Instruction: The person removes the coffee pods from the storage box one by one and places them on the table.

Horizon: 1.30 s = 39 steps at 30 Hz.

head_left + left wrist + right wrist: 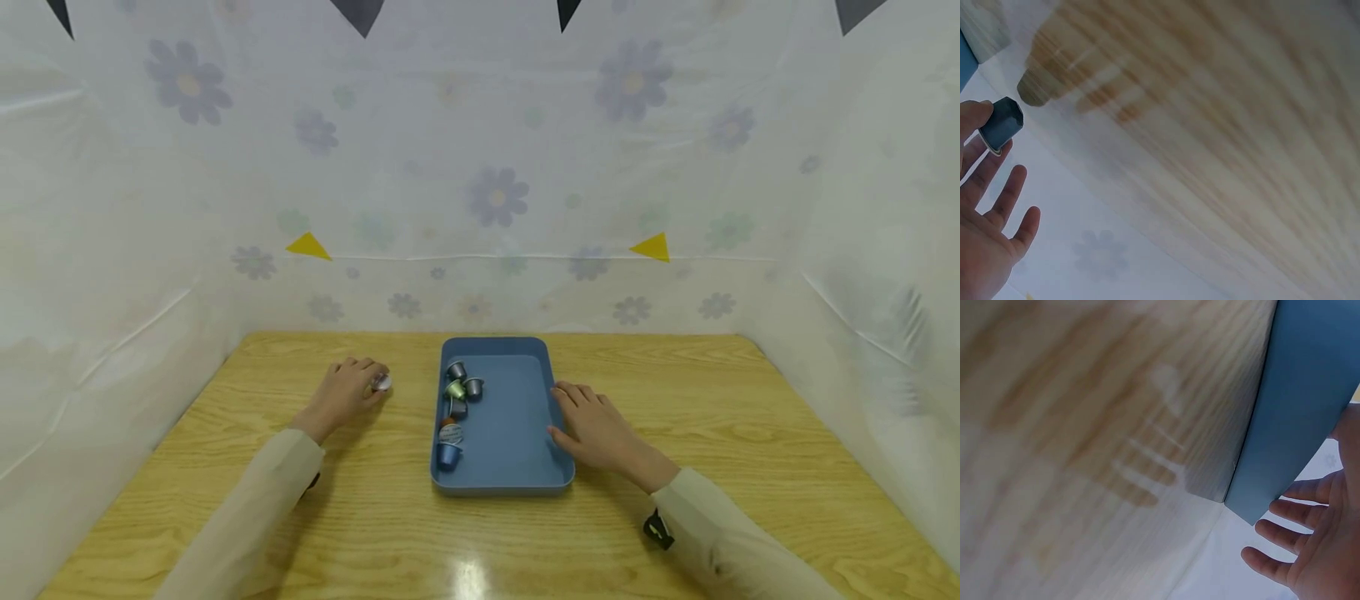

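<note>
Between thumb and fingers, my left hand pinches a coffee capsule just above the table, left of a blue tray. The left wrist view shows this capsule with a dark grey-blue body; its rim is turned toward the fingers. My right hand touches the tray's right wall, its fingers fairly straight along the rim. Inside the tray, several capsules lie along the left side: a blue capsule nearest me, a pale-lidded capsule, a green capsule and grey capsules.
The wooden table reflects light near its front edge. A white flowered sheet hangs behind it, with plain sheeting on both sides. Yellow triangles mark the back sheet. The tray stands at the table's middle.
</note>
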### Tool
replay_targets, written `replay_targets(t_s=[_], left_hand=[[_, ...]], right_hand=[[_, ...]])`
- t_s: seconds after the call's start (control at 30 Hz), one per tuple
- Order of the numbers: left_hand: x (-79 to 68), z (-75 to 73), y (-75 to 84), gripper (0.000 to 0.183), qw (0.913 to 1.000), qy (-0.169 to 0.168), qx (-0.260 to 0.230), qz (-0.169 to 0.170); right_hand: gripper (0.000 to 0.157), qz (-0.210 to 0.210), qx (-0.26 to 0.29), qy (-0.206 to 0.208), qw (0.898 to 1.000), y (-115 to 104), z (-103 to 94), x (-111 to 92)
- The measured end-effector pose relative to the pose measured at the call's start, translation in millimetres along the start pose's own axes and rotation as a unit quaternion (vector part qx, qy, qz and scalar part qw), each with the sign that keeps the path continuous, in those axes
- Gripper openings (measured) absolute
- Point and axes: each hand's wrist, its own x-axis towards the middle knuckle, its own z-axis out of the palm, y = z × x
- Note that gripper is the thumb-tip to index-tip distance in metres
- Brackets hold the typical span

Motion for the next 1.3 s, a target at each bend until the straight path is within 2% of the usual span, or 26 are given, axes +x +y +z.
replay_targets(t_s=[0.47, 0.8, 1.3], left_hand=[[-3.4, -0.1, -2.8, 0.034, 0.9999, 0.004, -0.016, -0.005], [-5.7, -1.8, -5.5, 0.038, 1.0000, -0.002, -0.007, 0.001], [1.5, -10.5, 0.7, 0.042, 0.9998, 0.009, -0.005, 0.014]], right_hand=[[0.061, 0.004, 0.008, -0.007, 1.000, -1.2, -0.9, -0.2], [0.061, 0.004, 0.008, -0.010, 1.000, -0.7, 0.0, -0.2], [0.060, 0.007, 0.014, -0.005, 1.000, -1.4, -1.6, -0.3]])
